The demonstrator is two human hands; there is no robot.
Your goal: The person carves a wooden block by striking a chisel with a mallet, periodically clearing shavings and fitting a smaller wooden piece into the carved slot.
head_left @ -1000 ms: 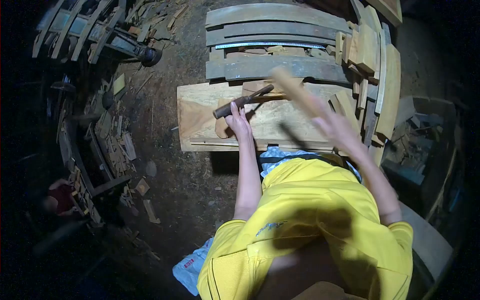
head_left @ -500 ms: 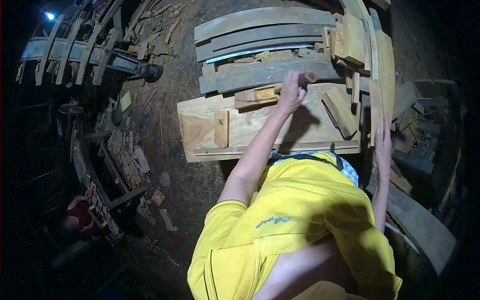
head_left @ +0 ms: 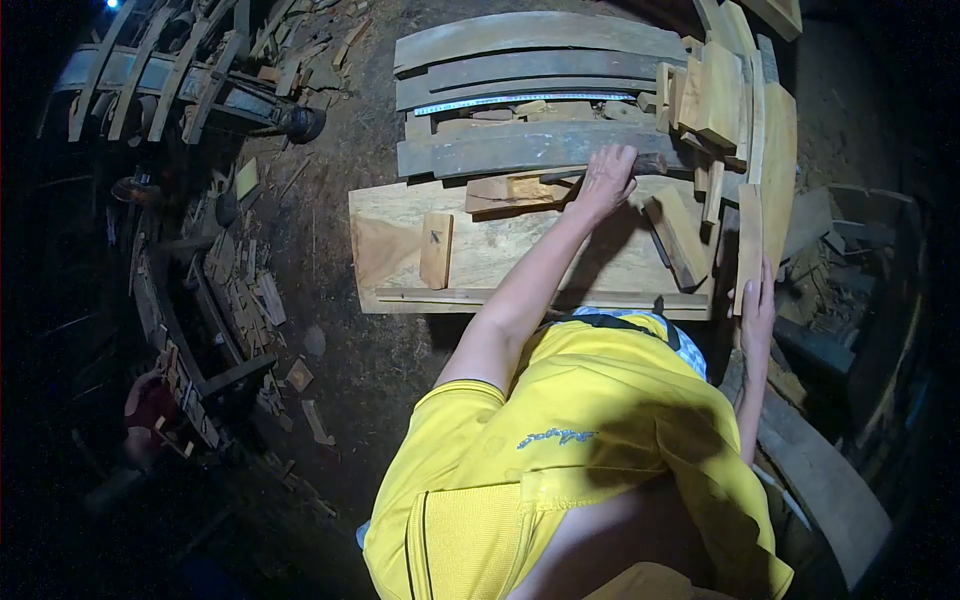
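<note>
My left hand (head_left: 606, 180) is closed round a dark, rough wooden stick (head_left: 650, 164), which sticks out to the right of the fist. A thinner dark part shows to the left, over a wooden block with a pale hollow (head_left: 490, 196); whether it is a tool's handle I cannot make out. My right hand (head_left: 757, 300) holds the near end of a narrow pale board (head_left: 749, 240), fingers along its right edge. Between the hands, a thick wooden block (head_left: 678, 238) lies slanted on the pale workboard (head_left: 520, 255). A small marked block (head_left: 436, 252) lies at the left.
Curved planks (head_left: 540, 45) lie across the back, with a blue-white measuring strip (head_left: 525, 101) among them. Cut blocks (head_left: 718, 95) are piled at the back right. Scrap wood litters the ground on both sides. Another person (head_left: 150, 405) is at the far left.
My left hand has moved slightly right, and the dark stick in it now lies flatter, pointing right. My right hand stays at the narrow board's end. The whole view has shifted a little.
</note>
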